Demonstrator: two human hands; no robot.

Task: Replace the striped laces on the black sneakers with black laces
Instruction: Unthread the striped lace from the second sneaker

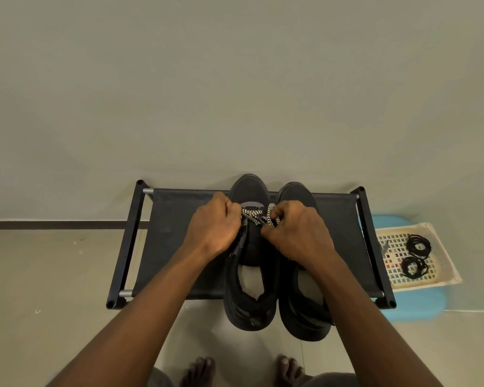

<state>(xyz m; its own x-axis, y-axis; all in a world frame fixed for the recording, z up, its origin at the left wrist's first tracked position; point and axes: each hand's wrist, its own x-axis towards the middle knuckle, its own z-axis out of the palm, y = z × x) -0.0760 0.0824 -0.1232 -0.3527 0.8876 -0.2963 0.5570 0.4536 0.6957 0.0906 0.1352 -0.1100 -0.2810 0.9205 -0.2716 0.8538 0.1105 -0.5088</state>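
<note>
Two black sneakers stand side by side on a black fabric shoe rack (pixel 173 241), toes toward the wall. The left sneaker (pixel 249 297) carries a black-and-cream striped lace (pixel 253 215) only near its toe; its tongue lies open. My left hand (pixel 213 227) grips the lace's left side with curled fingers. My right hand (pixel 294 233) pinches the lace's right side just above the eyelets. The right sneaker (pixel 305 311) shows no lace and is partly hidden by my right forearm. Two coiled black laces (pixel 415 256) lie in a basket at the right.
The white perforated basket (pixel 397 279) rests on a light blue stool (pixel 419 305) right of the rack; a short striped lace end (pixel 384 248) lies in it. The rack stands against a pale wall. My bare feet (pixel 199 371) are on the floor below the shoes.
</note>
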